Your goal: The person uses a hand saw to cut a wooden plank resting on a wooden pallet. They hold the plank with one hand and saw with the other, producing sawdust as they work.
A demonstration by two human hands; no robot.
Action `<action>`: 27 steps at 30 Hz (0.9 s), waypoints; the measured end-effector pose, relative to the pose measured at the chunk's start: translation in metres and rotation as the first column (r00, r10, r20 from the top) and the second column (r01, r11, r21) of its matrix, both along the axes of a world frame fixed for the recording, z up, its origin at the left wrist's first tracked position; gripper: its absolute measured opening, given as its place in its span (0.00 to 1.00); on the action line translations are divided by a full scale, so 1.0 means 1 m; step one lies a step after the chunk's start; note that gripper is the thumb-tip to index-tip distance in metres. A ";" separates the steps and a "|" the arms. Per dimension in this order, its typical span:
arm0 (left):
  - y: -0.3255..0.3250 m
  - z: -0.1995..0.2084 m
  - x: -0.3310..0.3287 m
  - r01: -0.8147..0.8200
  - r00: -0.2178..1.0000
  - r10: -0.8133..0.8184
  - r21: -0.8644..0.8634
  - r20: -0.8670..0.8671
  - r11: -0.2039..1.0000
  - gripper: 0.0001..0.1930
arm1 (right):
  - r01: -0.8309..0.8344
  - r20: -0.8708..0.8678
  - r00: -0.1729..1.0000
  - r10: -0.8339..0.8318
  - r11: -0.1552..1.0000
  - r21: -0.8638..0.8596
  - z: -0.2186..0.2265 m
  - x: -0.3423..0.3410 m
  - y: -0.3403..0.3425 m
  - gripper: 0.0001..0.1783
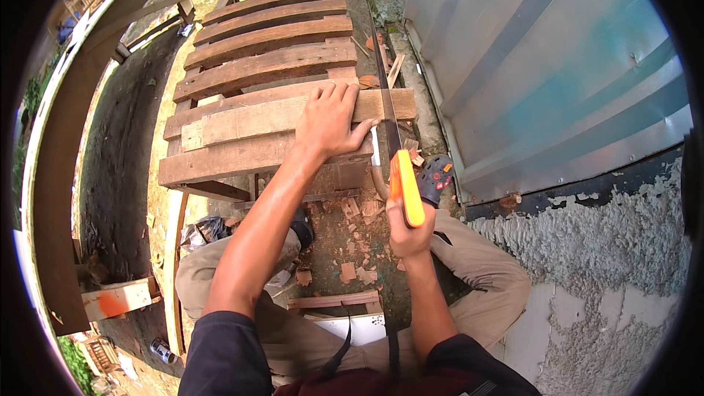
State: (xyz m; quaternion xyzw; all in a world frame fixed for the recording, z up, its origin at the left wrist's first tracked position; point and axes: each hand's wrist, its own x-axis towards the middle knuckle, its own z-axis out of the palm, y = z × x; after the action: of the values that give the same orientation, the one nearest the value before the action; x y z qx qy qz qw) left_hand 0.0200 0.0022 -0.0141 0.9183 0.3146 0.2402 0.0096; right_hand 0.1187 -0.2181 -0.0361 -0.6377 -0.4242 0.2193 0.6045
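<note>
Currently: sawing in hand, cut under way across a plank.

Item 1. Left hand (331, 123): spread flat, palm down, pressing on the pale plank (279, 119) that lies across the slatted wooden pallet (257, 44). Fingers splayed, thumb pointing toward the blade; a pressing hold, not a closed grasp.

Item 2. Right hand (408, 231): clenched around the orange handle of the handsaw (396, 154). Blade runs away from the person, crossing the plank near its right end, just beside the left thumb.

Item 3. Plank: rests atop the pallet slats, right end overhanging toward the corrugated metal wall (557, 73). How deep the cut has gone cannot be told; the blade hides the kerf.

Item 4. Offcuts and chips (350, 271): small wood pieces scattered on the ground between the knees, below the pallet edge.

Judged step: mid-cut. Next move would call for steady strokes along the same line, firm downward pressure from the left hand, thumb kept clear of the teeth, and support for the short end as it parts.

Packages, labels, signs:
- Small can (163, 350), lying on its side at lower left on the ground; markings too small to make out.
- Wooden block with an orange painted patch (116, 299), lower left.
- Dark crumpled bag (209, 229), possibly plastic, beside the left knee.
- No signs in view.
</note>
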 end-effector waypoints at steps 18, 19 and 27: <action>0.003 0.000 -0.001 0.008 1.000 -0.008 0.005 -0.014 1.000 0.37 | 0.028 0.002 1.000 -0.028 0.999 0.047 -0.019 -0.003 0.015 0.15; 0.002 0.001 0.000 0.016 1.000 -0.016 -0.011 -0.026 1.000 0.37 | 0.039 0.042 0.998 -0.042 0.996 0.081 -0.019 -0.005 0.014 0.15; 0.004 -0.003 -0.004 -0.020 0.998 0.018 -0.028 -0.062 0.999 0.37 | -0.042 0.156 0.987 0.029 0.996 0.080 -0.066 -0.038 -0.150 0.10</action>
State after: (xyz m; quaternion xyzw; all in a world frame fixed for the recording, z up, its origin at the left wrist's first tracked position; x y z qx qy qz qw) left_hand 0.0156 0.0060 -0.0174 0.9219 0.3270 0.2073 0.0107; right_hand 0.0808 -0.3685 -0.1019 -0.6192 -0.4898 0.1623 0.5918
